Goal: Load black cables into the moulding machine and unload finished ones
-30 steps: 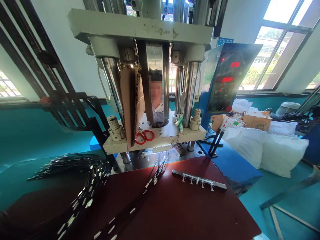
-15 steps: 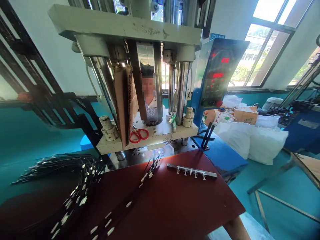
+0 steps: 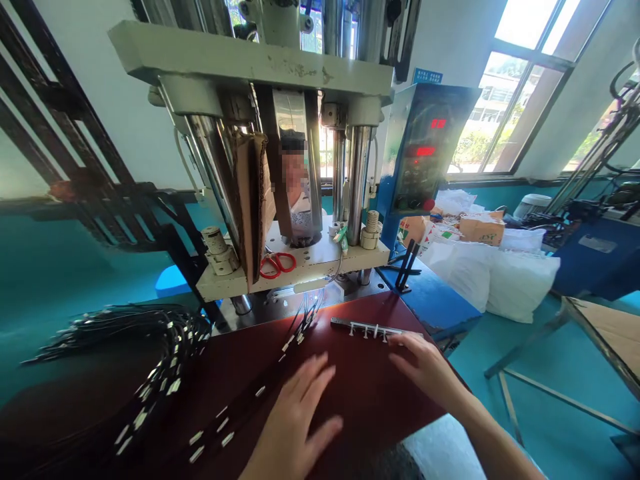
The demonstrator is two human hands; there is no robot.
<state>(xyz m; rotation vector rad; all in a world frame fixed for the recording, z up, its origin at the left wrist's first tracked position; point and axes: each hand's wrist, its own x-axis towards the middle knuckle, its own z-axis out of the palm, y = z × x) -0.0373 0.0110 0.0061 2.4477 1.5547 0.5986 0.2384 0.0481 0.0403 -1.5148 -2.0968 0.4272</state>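
- You are reaching your right hand [image 3: 425, 370] forward over the dark red tabletop [image 3: 360, 400], with the fingers loosely apart and stretched out, gripping nothing.
- The metal strip [image 3: 367, 328], with its row of small white pieces, is lying flat on the tabletop right at those fingertips. Its right end is sitting at or under your forefinger, and I cannot tell whether skin is actually touching metal.
- The rest of the strip is running off to the left of that hand, toward the foot of the press [image 3: 295, 260].
- You are holding your left hand [image 3: 297, 427] low over the tabletop, palm down, with the fingers fanned wide and empty.
- The cable strand [image 3: 265, 387], black with pale tags, is slanting from the press base toward the near left corner. It is passing just to the left of that hand, beside it rather than under it.
- The strip is lying ahead and to the right of the left hand, apart from it.
- A large bundle of black cables [image 3: 160, 347] is spreading over the table's left side, well apart from both hands.
- Red-handled scissors [image 3: 277, 264] are lying on the press's lower plate, beside a cardboard sheet [image 3: 250, 207] that is leaning upright.
- A control panel [image 3: 425, 157] is showing red digits to the right of the press, and white sacks [image 3: 505, 283] are lying beyond it.
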